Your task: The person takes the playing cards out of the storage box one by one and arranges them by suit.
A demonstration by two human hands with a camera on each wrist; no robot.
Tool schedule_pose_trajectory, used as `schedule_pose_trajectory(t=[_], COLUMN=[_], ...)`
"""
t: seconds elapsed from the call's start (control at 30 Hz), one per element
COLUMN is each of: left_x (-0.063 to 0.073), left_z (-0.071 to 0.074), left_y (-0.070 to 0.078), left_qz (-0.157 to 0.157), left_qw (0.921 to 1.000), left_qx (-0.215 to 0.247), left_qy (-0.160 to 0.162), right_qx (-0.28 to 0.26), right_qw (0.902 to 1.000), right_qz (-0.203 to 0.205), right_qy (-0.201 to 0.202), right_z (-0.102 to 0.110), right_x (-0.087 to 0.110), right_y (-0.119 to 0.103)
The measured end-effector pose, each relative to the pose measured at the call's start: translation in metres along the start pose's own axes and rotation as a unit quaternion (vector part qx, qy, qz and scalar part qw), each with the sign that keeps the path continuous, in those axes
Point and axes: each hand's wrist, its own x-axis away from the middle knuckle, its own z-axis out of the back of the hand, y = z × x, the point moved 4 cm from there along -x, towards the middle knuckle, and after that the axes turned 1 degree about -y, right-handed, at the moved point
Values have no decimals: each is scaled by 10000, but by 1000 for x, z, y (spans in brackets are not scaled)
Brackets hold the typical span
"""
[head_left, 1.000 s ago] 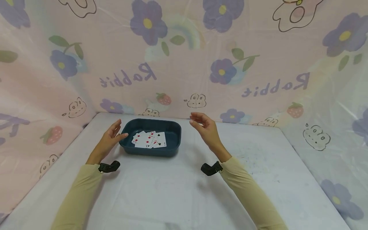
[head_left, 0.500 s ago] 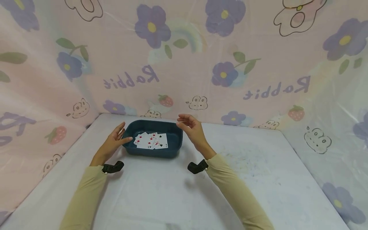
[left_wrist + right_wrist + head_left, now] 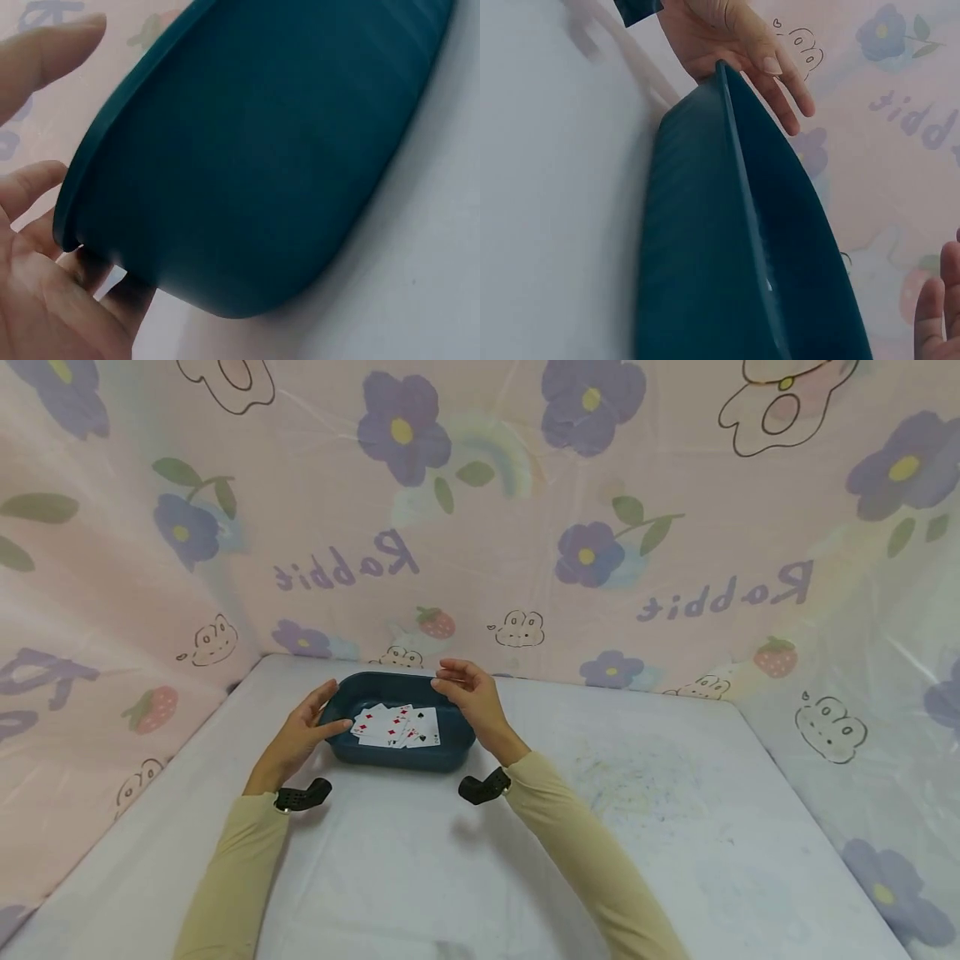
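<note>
A dark teal plastic basin [image 3: 397, 758] stands on the table, with several playing cards [image 3: 393, 727] spread face up on its floor. At the basin's left end is my left hand [image 3: 302, 727], its thumb reaching over the rim and its fingers extended along the outside. In the left wrist view, fingers of the left hand [image 3: 52, 292] lie right at the end wall under the rim. My right hand [image 3: 476, 703] overlaps the basin's right end, fingers loosely bent and holding nothing. The right wrist view shows fingertips of the right hand [image 3: 946, 304] apart from the basin.
A white cover lies over the table [image 3: 637, 827], faintly stained at the right. Behind and beside it hangs a pink printed curtain [image 3: 487, 510], close to the basin's far side. Each wrist carries a black camera mount [image 3: 303, 794].
My right hand has moved left from beside the basin to over its right end. The left hand stays at the left end, while the view shifts slightly. The cards lie unchanged.
</note>
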Motion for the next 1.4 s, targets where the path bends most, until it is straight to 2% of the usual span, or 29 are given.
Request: schedule_pose_trajectory(t=[0.2,0.37,0.53,0.83,1.13,1.4], left_x=[-3,-3,-3,-3,-4,-6], left_z=[2,2,1,-1,3,5], left_y=[-4,-7,-10,-11,-18,-22], left_qz=[110,161,151,166,329,224], left_qw=[9996,9988,9987,9988,9991,9987], left_qx=[221,391,407,413,257,232], left_qy=[131,264,277,188,-16,-399], right_qx=[-215,-268,-140,157,810,1691], right_qw=[9993,9989,9989,9956,9897,9756], right_qz=[-258,-330,-437,-922,-1171,-1369], right_qy=[192,179,118,39,-124,-289], right_z=[-12,-22,-29,-39,-44,-44], right_x=[-10,-12,-16,-23,-28,-34], right_y=[14,20,30,50,60,67])
